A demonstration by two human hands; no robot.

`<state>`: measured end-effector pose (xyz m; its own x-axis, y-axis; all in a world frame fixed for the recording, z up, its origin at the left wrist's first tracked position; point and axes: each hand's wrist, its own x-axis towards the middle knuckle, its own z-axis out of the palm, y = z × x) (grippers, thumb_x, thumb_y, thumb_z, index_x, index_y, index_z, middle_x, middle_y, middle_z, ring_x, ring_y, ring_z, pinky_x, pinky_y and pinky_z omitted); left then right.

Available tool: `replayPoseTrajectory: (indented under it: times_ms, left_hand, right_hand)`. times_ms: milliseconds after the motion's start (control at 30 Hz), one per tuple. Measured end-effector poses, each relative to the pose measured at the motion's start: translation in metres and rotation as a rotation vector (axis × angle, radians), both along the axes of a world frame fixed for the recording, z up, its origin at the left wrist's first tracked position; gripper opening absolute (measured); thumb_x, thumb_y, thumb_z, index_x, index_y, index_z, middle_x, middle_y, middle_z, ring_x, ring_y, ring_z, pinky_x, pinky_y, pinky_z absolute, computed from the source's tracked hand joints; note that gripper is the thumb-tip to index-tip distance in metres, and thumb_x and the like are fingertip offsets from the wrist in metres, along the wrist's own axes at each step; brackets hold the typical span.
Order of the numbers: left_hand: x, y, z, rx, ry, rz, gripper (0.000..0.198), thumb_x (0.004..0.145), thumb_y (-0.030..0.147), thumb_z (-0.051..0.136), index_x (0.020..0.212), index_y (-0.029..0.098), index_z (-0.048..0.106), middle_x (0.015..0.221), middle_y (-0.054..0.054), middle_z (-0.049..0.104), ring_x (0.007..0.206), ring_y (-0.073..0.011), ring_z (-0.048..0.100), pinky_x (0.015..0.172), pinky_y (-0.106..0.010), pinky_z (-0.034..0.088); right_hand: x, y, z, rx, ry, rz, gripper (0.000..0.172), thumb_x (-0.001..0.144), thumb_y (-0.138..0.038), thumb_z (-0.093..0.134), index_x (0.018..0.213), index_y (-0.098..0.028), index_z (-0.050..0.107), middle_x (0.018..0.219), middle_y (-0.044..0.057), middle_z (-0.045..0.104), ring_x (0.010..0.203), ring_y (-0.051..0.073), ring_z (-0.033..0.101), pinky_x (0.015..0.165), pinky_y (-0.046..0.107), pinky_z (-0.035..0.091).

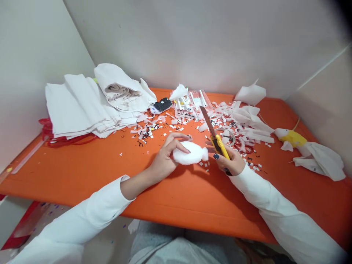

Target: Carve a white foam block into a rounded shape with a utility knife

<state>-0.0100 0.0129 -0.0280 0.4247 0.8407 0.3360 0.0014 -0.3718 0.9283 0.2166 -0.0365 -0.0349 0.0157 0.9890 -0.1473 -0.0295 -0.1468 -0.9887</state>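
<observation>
My left hand (172, 154) is closed around a white, soft-looking padded piece (189, 154), rounded with a narrow knob at its right end. It is held just over the near middle of the orange table. In my right hand (228, 159) is a yellow utility knife (220, 146), its long blade out and pointing up and to the left. The blade stands apart from the white piece. Right behind the knife lies a roll of tape (229, 135), partly covered by it.
Folded white sheets (77, 106) pile up at the left. Paper scraps (247, 117) and black and white bits litter the middle and right. Markers in a clear case (198, 99) lie at the back. A yellow-and-white bird-like figure (293, 138) rests at the right.
</observation>
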Motion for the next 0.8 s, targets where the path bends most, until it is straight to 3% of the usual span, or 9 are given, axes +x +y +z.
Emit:
replayPoseTrajectory:
  times_ms: [100,200,267,400,567,667,800]
  left_hand:
    - [0.001,-0.004,0.000,0.081,0.041,-0.107,0.016,0.078,0.019,0.070,0.091,0.023,0.061,0.128,-0.009,0.050,0.123,-0.0239,0.054,0.105,-0.041,0.042]
    - [0.002,-0.003,-0.001,0.057,0.112,-0.135,0.061,0.072,0.021,0.076,0.126,0.026,0.047,0.138,-0.013,0.046,0.130,-0.0257,0.047,0.110,-0.042,0.036]
    - [0.001,-0.001,-0.001,0.031,0.187,-0.127,0.084,0.067,0.024,0.081,0.138,0.025,0.036,0.142,-0.014,0.043,0.134,-0.0265,0.042,0.113,-0.042,0.031]
    - [-0.002,0.005,0.002,-0.045,0.293,-0.104,0.064,0.072,0.030,0.076,0.128,0.023,0.047,0.135,-0.011,0.051,0.126,-0.0252,0.049,0.109,-0.039,0.036]
    - [-0.001,0.012,-0.002,-0.191,0.222,-0.070,0.054,0.072,0.028,0.074,0.120,0.021,0.050,0.129,-0.010,0.055,0.117,-0.0228,0.056,0.100,-0.036,0.044]
    - [0.000,0.012,-0.006,-0.234,0.170,-0.054,0.053,0.070,0.027,0.075,0.116,0.021,0.049,0.128,-0.010,0.055,0.115,-0.0214,0.057,0.097,-0.035,0.046]
    - [0.000,0.007,-0.002,-0.249,0.224,-0.046,0.061,0.065,0.031,0.079,0.114,0.023,0.044,0.126,-0.009,0.053,0.110,-0.0209,0.058,0.087,-0.031,0.050]
  right_hand:
    - [-0.008,-0.001,0.001,0.003,0.048,-0.023,0.055,0.062,-0.035,0.080,0.113,-0.022,0.065,0.096,0.004,0.069,0.050,0.007,0.047,0.042,0.023,0.037]
    - [-0.010,0.000,-0.002,0.018,0.013,-0.065,0.054,0.060,-0.033,0.080,0.110,-0.021,0.065,0.092,0.002,0.067,0.059,0.010,0.053,0.047,0.023,0.043]
    - [-0.007,0.001,-0.003,0.004,-0.036,-0.094,0.054,0.062,-0.035,0.078,0.112,-0.020,0.064,0.084,0.001,0.065,0.054,0.009,0.049,0.043,0.021,0.039]
    - [-0.002,0.003,-0.004,0.004,-0.072,-0.115,0.051,0.060,-0.037,0.080,0.106,-0.019,0.065,0.072,-0.003,0.059,0.044,0.005,0.037,0.037,0.020,0.029]
    - [0.002,0.004,-0.006,-0.007,0.077,-0.088,0.054,0.075,-0.053,0.068,0.116,-0.019,0.060,0.060,-0.006,0.053,0.038,0.005,0.028,0.036,0.023,0.027]
    - [0.003,0.005,-0.006,-0.003,0.064,-0.099,0.060,0.071,-0.051,0.072,0.120,-0.021,0.058,0.077,0.000,0.064,0.040,0.004,0.033,0.036,0.022,0.028]
    - [0.000,0.005,-0.006,0.044,-0.066,-0.104,0.058,0.066,-0.041,0.077,0.117,-0.020,0.060,0.105,0.008,0.068,0.053,0.009,0.052,0.039,0.022,0.037]
